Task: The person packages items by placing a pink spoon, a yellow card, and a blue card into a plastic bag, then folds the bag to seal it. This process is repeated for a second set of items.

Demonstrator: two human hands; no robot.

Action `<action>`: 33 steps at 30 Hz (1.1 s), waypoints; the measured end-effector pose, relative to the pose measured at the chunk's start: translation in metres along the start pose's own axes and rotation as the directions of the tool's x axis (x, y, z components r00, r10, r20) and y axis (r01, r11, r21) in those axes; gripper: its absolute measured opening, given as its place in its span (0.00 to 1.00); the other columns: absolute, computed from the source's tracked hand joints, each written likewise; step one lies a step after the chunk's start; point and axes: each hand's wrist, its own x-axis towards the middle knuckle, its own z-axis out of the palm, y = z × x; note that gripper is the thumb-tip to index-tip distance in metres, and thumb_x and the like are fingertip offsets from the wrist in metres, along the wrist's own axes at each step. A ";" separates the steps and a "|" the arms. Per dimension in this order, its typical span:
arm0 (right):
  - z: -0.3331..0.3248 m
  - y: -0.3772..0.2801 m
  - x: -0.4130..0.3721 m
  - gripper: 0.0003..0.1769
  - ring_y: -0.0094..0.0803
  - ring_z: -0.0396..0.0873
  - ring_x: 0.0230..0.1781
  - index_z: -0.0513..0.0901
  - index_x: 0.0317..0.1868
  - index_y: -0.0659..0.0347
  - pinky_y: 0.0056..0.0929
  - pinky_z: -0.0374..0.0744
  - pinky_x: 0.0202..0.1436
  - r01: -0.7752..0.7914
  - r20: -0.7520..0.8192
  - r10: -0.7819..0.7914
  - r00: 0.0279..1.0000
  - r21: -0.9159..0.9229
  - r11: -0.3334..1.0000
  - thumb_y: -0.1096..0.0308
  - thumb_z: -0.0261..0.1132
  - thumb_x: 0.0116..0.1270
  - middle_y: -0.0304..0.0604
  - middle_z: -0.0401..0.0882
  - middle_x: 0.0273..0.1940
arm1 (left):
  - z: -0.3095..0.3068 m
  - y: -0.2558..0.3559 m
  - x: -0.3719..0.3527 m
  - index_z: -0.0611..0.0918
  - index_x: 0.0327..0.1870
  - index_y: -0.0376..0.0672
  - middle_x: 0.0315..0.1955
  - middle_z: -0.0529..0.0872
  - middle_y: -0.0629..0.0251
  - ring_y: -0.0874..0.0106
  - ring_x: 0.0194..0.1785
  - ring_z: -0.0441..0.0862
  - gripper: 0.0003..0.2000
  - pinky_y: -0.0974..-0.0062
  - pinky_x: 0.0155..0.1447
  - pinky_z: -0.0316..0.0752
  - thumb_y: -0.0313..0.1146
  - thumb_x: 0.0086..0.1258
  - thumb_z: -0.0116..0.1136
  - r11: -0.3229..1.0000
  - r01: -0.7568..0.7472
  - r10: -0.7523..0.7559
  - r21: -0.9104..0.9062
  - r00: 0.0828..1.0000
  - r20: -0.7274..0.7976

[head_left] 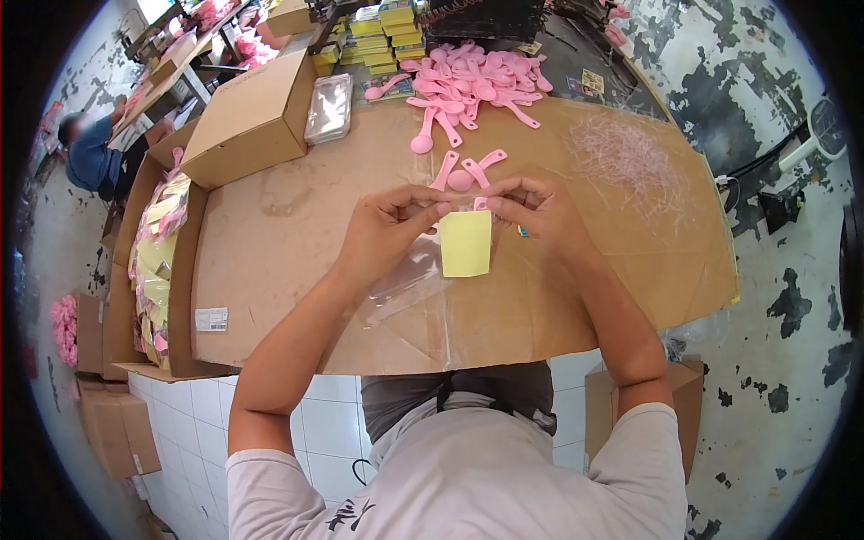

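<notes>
A yellow card (465, 245) hangs between my two hands over the cardboard-covered table, seemingly inside a clear bag whose outline is hard to see. My left hand (396, 223) pinches at its upper left corner. At the upper right, the fingers of my right hand (535, 209) are pinched together. Part of a pink piece shows at the card's top edge. Just beyond my fingers lie a few pink spoons (461, 179). Clear plastic bags (405, 281) rest on the table beside the card, under my left forearm.
A pile of pink spoons (481, 79) and stacks of yellow cards (382, 34) are at the back. Left are a closed carton (247, 117) and an open box (184, 297) of packed bags. Clear strips (630, 162) lie right. A person (94, 157) sits far left.
</notes>
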 end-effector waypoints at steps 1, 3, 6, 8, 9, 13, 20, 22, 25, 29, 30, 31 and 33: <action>-0.002 0.003 0.001 0.07 0.19 0.84 0.36 0.88 0.48 0.64 0.18 0.76 0.34 0.018 0.008 -0.018 1.000 0.033 0.999 0.72 0.71 0.73 0.36 0.88 0.38 | 0.000 -0.001 0.000 0.88 0.54 0.35 0.42 0.93 0.63 0.77 0.45 0.89 0.10 0.77 0.48 0.85 0.28 0.76 0.67 1.000 0.006 -0.006 0.016 1.000 -0.004; -0.004 0.008 0.002 0.06 0.20 0.84 0.36 0.88 0.47 0.65 0.19 0.78 0.35 0.039 0.019 -0.040 0.999 0.073 0.997 0.73 0.71 0.73 0.36 0.88 0.39 | 0.002 -0.002 0.001 0.89 0.54 0.36 0.38 0.92 0.65 0.80 0.41 0.86 0.10 0.79 0.45 0.82 0.28 0.75 0.67 1.000 -0.005 0.005 -0.014 1.000 -0.017; -0.006 0.011 0.001 0.06 0.21 0.85 0.37 0.88 0.47 0.66 0.20 0.79 0.37 0.047 0.032 -0.050 0.998 0.087 0.995 0.75 0.71 0.72 0.38 0.87 0.41 | 0.004 -0.003 0.000 0.89 0.54 0.37 0.39 0.92 0.65 0.81 0.40 0.86 0.10 0.79 0.45 0.81 0.26 0.76 0.66 0.998 -0.020 0.018 -0.058 0.999 -0.029; -0.007 0.010 0.000 0.06 0.22 0.85 0.38 0.88 0.47 0.67 0.20 0.79 0.38 0.048 0.042 -0.052 0.998 0.088 0.995 0.77 0.71 0.71 0.39 0.87 0.42 | 0.005 0.000 -0.001 0.89 0.55 0.37 0.41 0.93 0.64 0.80 0.42 0.87 0.10 0.79 0.46 0.82 0.25 0.76 0.64 0.996 -0.024 0.022 -0.091 1.000 -0.023; -0.007 0.011 0.000 0.06 0.22 0.85 0.38 0.88 0.47 0.67 0.20 0.79 0.38 0.084 0.053 -0.088 0.995 0.073 0.994 0.78 0.70 0.71 0.40 0.86 0.43 | 0.005 0.004 -0.002 0.89 0.55 0.36 0.42 0.93 0.64 0.79 0.43 0.87 0.10 0.78 0.47 0.83 0.24 0.76 0.64 0.994 -0.022 0.021 -0.109 1.000 -0.013; -0.012 0.012 0.000 0.08 0.23 0.84 0.39 0.90 0.46 0.66 0.21 0.78 0.38 0.125 0.091 -0.127 0.988 0.036 0.992 0.81 0.68 0.69 0.41 0.86 0.45 | -0.004 0.001 0.000 0.89 0.55 0.36 0.47 0.92 0.64 0.78 0.47 0.87 0.11 0.77 0.49 0.84 0.22 0.76 0.62 0.998 -0.056 0.058 -0.024 0.995 0.081; -0.015 0.009 -0.003 0.10 0.22 0.82 0.40 0.91 0.46 0.64 0.22 0.78 0.39 0.105 0.094 -0.098 0.991 -0.074 0.992 0.81 0.65 0.69 0.39 0.86 0.45 | -0.006 -0.007 0.003 0.88 0.55 0.34 0.47 0.92 0.63 0.78 0.47 0.88 0.11 0.78 0.49 0.87 0.22 0.76 0.61 0.997 -0.001 0.010 -0.081 0.993 0.114; -0.018 0.010 -0.003 0.09 0.23 0.84 0.40 0.91 0.47 0.66 0.24 0.81 0.43 0.099 0.113 -0.088 0.990 -0.092 0.991 0.78 0.65 0.71 0.41 0.86 0.44 | -0.007 -0.009 0.003 0.88 0.55 0.34 0.47 0.92 0.64 0.77 0.46 0.88 0.11 0.78 0.48 0.87 0.22 0.76 0.61 0.995 -0.005 0.021 -0.104 0.989 0.145; -0.019 0.012 -0.003 0.08 0.24 0.84 0.40 0.90 0.48 0.67 0.25 0.83 0.45 0.091 0.129 -0.085 0.988 -0.041 0.995 0.75 0.66 0.73 0.41 0.86 0.44 | -0.005 -0.008 0.003 0.89 0.51 0.33 0.44 0.92 0.61 0.76 0.44 0.88 0.11 0.76 0.50 0.87 0.17 0.72 0.59 0.991 0.050 -0.038 -0.121 0.994 0.104; -0.017 0.010 -0.004 0.08 0.25 0.84 0.42 0.90 0.48 0.68 0.24 0.82 0.47 0.026 0.101 -0.018 0.995 -0.078 0.997 0.74 0.67 0.74 0.41 0.85 0.45 | 0.000 0.000 0.002 0.89 0.52 0.34 0.43 0.92 0.61 0.76 0.43 0.88 0.10 0.76 0.48 0.87 0.20 0.74 0.61 0.988 0.087 -0.079 -0.126 0.995 0.063; -0.015 0.011 -0.005 0.08 0.26 0.84 0.44 0.90 0.48 0.68 0.26 0.83 0.49 0.041 0.112 -0.034 0.993 -0.053 0.998 0.75 0.67 0.74 0.42 0.85 0.46 | 0.002 0.001 0.002 0.89 0.53 0.34 0.43 0.92 0.61 0.76 0.43 0.88 0.10 0.77 0.47 0.87 0.21 0.74 0.62 0.990 0.094 -0.088 -0.105 0.995 0.054; -0.014 0.014 -0.004 0.07 0.27 0.84 0.45 0.90 0.48 0.68 0.27 0.83 0.51 0.056 0.122 -0.052 0.991 -0.029 0.998 0.75 0.67 0.75 0.42 0.85 0.47 | 0.003 0.001 0.002 0.88 0.53 0.34 0.42 0.92 0.61 0.76 0.42 0.88 0.10 0.77 0.46 0.87 0.22 0.75 0.63 0.992 0.100 -0.097 -0.083 0.994 0.044; -0.014 0.019 -0.005 0.07 0.28 0.85 0.48 0.89 0.48 0.68 0.28 0.83 0.54 0.061 0.135 -0.061 0.989 0.009 0.998 0.76 0.67 0.74 0.42 0.85 0.49 | 0.001 -0.003 0.003 0.88 0.53 0.34 0.42 0.92 0.62 0.77 0.41 0.88 0.10 0.78 0.45 0.86 0.25 0.75 0.66 0.990 0.123 -0.119 -0.076 0.991 0.054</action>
